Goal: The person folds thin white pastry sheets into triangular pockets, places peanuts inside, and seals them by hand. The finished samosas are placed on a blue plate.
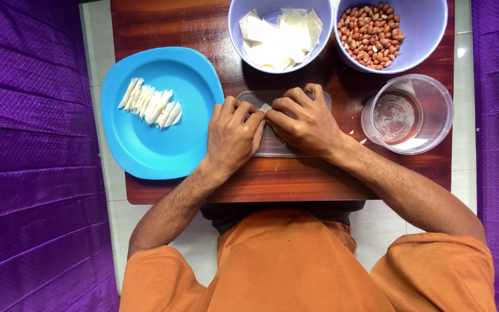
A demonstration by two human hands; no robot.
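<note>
Wrapper piece [265, 107], small, pale and thin, sits pinched between my two hands on a clear plastic board [249, 97] at the middle of the wooden surface [163, 23]. Only a corner shows, so I cannot tell its long axis or which way it points.

From the head camera, my left hand [233, 137] and right hand [304, 121] meet fingertip to fingertip over the piece, each grip narrow and closed on it.

To the left lies a blue plate [145, 144] carrying a row of folded white pieces [150, 104], lined up side by side. Beyond the hands stand two lilac bowls: one [238, 23] with flat white wrapper squares, one [423, 29] with peanuts [371, 36]. A clear cup of water [408, 115] stands near my right wrist. My knuckles hide most of the board.
</note>
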